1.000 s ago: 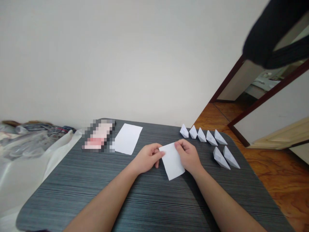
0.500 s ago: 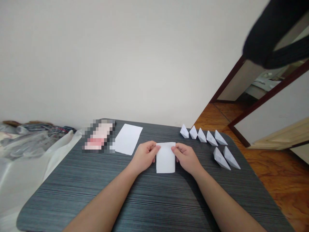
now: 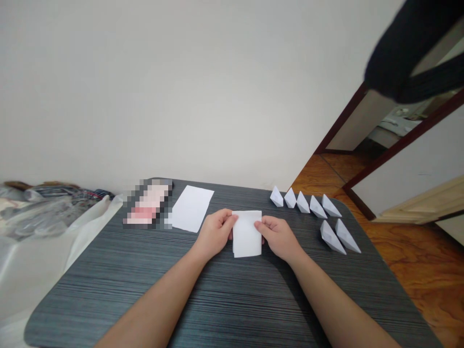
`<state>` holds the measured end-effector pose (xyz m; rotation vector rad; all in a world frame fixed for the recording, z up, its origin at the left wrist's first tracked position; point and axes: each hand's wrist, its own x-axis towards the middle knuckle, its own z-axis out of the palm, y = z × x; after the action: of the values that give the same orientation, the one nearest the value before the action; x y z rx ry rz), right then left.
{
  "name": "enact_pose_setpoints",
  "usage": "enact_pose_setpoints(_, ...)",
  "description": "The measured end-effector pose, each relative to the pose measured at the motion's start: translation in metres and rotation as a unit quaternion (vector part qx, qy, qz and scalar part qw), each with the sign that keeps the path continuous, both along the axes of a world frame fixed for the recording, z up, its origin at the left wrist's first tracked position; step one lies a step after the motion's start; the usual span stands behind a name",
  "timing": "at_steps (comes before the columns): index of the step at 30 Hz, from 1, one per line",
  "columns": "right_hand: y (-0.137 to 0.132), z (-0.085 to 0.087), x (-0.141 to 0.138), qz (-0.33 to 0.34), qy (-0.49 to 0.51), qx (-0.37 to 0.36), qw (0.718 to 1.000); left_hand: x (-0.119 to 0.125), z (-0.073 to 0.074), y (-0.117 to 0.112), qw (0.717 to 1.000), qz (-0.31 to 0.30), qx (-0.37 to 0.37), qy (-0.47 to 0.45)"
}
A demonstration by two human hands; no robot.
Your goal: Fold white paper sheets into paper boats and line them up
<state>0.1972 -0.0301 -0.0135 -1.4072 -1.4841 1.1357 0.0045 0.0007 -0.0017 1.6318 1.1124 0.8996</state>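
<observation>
A folded sheet of white paper (image 3: 247, 239) is held up over the table between my two hands. My left hand (image 3: 216, 231) pinches its upper left edge, thumb in front and fingers curled behind. On the opposite edge my right hand (image 3: 278, 235) grips it the same way. At the lower left corner a second layer shows slightly out of line. Flat on the table, left of my hands, lies a larger white sheet (image 3: 193, 209). Several folded white paper boats (image 3: 318, 207) stand in two rows to the right.
The dark wood-grain table (image 3: 232, 309) has rounded corners and backs onto a pale wall (image 3: 217, 96). A pixelated pinkish object (image 3: 148, 203) lies at the back left. Clear plastic bags (image 3: 54, 208) are heaped beyond the left edge. A black strap (image 3: 391, 53) hangs at upper right.
The folded paper has risen slightly and shifted a little left with both hands. Its layers now show a small offset at the lower left. The other things have stayed put.
</observation>
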Motion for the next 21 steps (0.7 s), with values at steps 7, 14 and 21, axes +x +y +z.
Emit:
enact_pose_setpoints(7, 0.0012, -0.0029, 0.0005, -0.044, 0.008, 0.015, 0.999, 0.0012, 0.0006, -0.0017, 0.998, -0.052, -0.033, 0.000)
enact_pose_setpoints(14, 0.0004, -0.0008, -0.0009, 0.026, 0.001, -0.006, 1.000, -0.0019, -0.0005, 0.0000, 1.000, 0.010, -0.017, 0.014)
enact_pose_setpoints(21, -0.0024, 0.0041, -0.0019, 0.044, 0.010, -0.023, 0.999, -0.0006, -0.0007, 0.0009, 0.997, 0.051, 0.026, 0.049)
